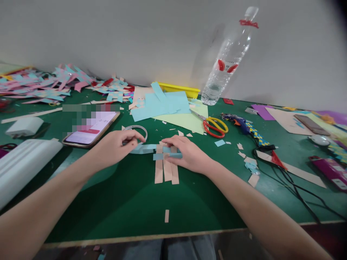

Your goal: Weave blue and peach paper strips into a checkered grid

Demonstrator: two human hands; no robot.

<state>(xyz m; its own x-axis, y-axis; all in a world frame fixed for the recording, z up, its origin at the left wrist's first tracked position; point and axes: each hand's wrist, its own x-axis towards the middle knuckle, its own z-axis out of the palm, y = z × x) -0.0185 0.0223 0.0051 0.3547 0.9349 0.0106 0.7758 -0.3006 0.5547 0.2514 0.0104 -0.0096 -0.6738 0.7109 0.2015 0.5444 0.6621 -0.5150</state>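
Pale pink paper strips (159,171) stand side by side on the green table, with blue paper strips (148,148) crossing them in a small weave. My right hand (187,151) is closed on the weave, its fingertips pressing the top and its thumb at the lower blue strip. To the left, my left hand (116,144) has curled fingers and a thumb at the end of the upper blue strip; its exact grip is partly hidden. Just behind these fingers lies a silvery ring (145,130).
Scissors (215,127) and blue sheets (165,106) lie behind the weave. A water bottle (227,59) leans at the wall. A phone (93,128) and white charger (24,126) are left; cables (292,184) and paper scraps (252,168) right. Woven strips (46,85) heap back left.
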